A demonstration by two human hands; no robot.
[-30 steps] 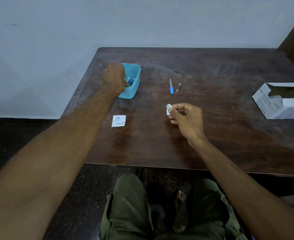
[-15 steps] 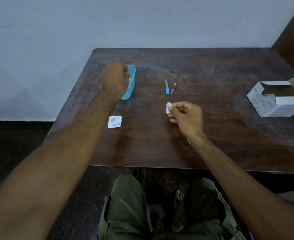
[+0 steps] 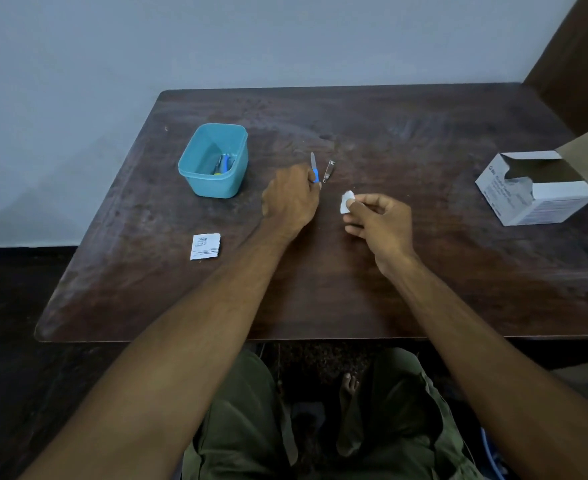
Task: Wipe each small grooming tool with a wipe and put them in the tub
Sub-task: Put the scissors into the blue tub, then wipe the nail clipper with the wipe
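Note:
A teal tub [image 3: 213,187] stands at the table's back left with a few small tools [image 3: 222,164] inside. To its right, a blue-handled nail file [image 3: 313,160] and a silver nail clipper [image 3: 329,169] lie side by side on the table. My left hand [image 3: 291,199] is at the file, its fingertips closed on the blue handle end, and the file still lies flat. My right hand [image 3: 379,216] pinches a small folded white wipe [image 3: 346,201] just right of the tools, a little above the table.
A torn white wipe wrapper [image 3: 205,246] lies near the front left of the dark wooden table [image 3: 320,299]. An open grey-white box of wipes [image 3: 535,199] sits at the right edge. A wall runs behind the table.
My left hand has left the tub and moved right to the nail file's handle. The tub's inside is now in view. The right hand keeps the wipe in about the same place.

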